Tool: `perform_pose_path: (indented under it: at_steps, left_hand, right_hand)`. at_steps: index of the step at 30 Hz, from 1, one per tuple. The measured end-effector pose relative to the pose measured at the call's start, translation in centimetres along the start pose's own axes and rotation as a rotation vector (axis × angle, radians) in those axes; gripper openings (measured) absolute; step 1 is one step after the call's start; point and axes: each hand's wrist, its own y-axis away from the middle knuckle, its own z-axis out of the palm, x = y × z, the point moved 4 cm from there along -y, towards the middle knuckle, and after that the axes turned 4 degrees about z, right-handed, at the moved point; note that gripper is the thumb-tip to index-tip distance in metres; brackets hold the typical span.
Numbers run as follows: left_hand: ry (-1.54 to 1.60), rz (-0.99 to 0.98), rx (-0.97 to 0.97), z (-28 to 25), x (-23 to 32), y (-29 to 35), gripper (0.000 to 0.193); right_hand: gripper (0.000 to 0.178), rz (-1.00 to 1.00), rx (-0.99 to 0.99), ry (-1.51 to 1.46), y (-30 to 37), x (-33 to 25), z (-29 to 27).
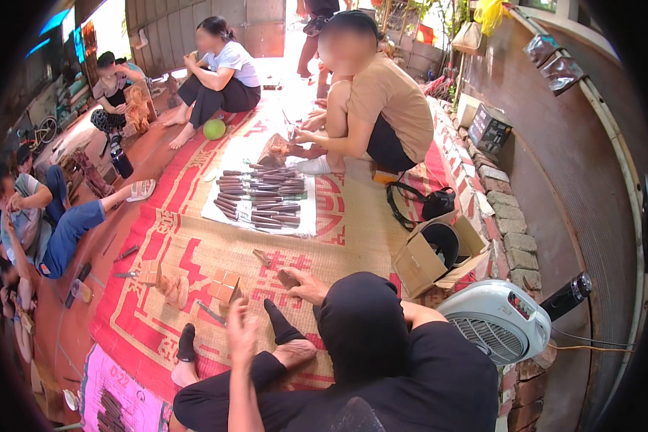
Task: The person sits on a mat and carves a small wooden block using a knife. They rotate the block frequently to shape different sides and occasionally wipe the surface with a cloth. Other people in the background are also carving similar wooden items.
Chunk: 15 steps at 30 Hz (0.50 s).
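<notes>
My left hand [242,333] is raised in front of me, its fingers pointing up and apart; it seems to hold nothing. Beyond my raised, black-clad knee [361,317], my right hand [308,288] holds a small dark brown piece [288,277], its kind unclear. Close to my left hand are a small orange-brown box [225,286] and a knife [210,313] lying on the patterned mat [353,237]. Further left lie crumpled tan pieces [174,289], a second small box [150,272] and another knife [126,274]. A small brown piece [261,257] lies ahead of my hands.
Rows of brown-handled tools [263,191] cover a white sheet [216,212]. A person in a tan shirt [392,101] squats beyond; others sit left. At right are an open carton [421,266], a grey fan [493,320] and a brick edge [511,216].
</notes>
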Motion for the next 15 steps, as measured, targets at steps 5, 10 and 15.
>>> perform_pose_path:
  at_steps: [5, 10, 15]
  left_hand:
    - [-0.525, -0.230, -0.301, 7.2, -7.8, -0.1, 0.085]
    - [-0.355, -0.398, -0.164, 9.2, -11.3, 0.5, 0.101]
    - [-0.467, -0.435, -0.440, 10.3, -12.7, 0.5, 0.069]
  right_hand:
    - [0.070, -0.034, 0.145, -0.032, -1.2, 2.6, -1.9]
    - [0.072, -0.019, 0.145, -0.101, -1.5, 4.2, -3.2]
    - [0.072, -0.071, 0.176, -0.122, -1.5, 3.8, -4.8]
